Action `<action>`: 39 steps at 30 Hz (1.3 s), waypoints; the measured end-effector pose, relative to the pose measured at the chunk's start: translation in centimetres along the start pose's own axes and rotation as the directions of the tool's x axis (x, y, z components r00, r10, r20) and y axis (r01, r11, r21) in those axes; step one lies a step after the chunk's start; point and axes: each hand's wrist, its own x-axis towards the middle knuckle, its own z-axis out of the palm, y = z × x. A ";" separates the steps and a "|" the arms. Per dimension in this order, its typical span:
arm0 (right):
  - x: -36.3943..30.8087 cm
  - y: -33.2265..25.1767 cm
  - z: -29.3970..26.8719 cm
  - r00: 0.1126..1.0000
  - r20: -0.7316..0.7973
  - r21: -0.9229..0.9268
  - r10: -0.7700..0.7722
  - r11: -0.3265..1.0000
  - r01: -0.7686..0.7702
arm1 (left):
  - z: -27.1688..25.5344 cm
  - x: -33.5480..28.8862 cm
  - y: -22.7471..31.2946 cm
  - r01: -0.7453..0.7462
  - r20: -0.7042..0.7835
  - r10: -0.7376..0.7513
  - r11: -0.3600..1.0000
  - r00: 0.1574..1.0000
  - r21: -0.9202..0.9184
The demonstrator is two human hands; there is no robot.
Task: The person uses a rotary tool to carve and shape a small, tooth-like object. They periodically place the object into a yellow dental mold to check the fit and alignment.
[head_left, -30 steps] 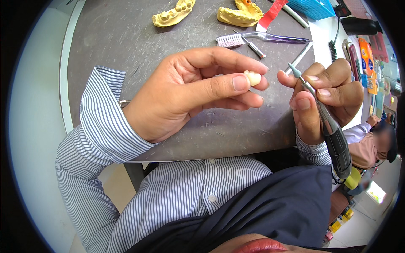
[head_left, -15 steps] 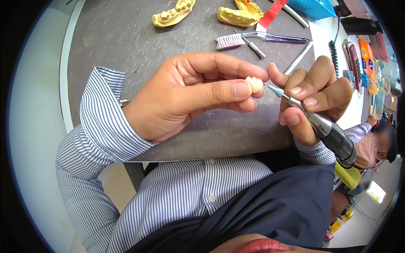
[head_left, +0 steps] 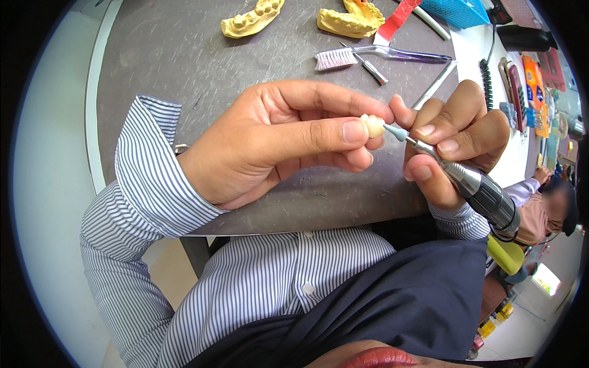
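Note:
Between the thumb and fingers of my left hand (head_left: 288, 132) is a small cream-coloured dental crown (head_left: 374, 126), partly covered by the fingertips. My right hand (head_left: 457, 135) grips a black and silver rotary handpiece (head_left: 481, 190) like a pen. At its front end sits a pale blue-grey pointed polishing tip (head_left: 396, 132), which meets the crown's right side. The right index finger comes close to the left fingertips. Both hands are above the front part of the grey worktop (head_left: 178, 73).
Beyond my hands lie two yellow dental casts (head_left: 253, 19), a purple-handled toothbrush (head_left: 399, 54) and a small slim brush (head_left: 374, 72). A red strip (head_left: 397, 21) and a blue basket (head_left: 457, 11) are at the back right. Another person (head_left: 546, 208) sits at far right.
The handpiece has moved slightly, bringing its pointed tip from a small gap right of the crown to contact with it. The crown appears slightly turned in my left fingers.

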 end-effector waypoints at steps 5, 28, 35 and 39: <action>0.0 0.1 0.1 1.000 0.002 0.004 -0.008 1.000 0.008 | 0.0 0.0 -0.1 -0.001 0.016 0.001 1.000 1.000 0.004; 0.0 -0.4 0.1 1.000 0.002 -0.021 -0.003 1.000 0.003 | -0.2 0.2 -0.2 0.017 0.036 -0.016 1.000 0.999 -0.024; 0.0 -0.4 0.3 1.000 -0.013 -0.020 -0.002 1.000 0.002 | -0.3 0.3 -0.3 0.000 0.055 0.001 1.000 0.998 -0.022; 0.0 -0.2 0.0 1.000 -0.007 -0.036 -0.015 0.999 0.014 | -0.2 0.6 -0.4 0.009 0.052 -0.008 1.000 0.999 -0.025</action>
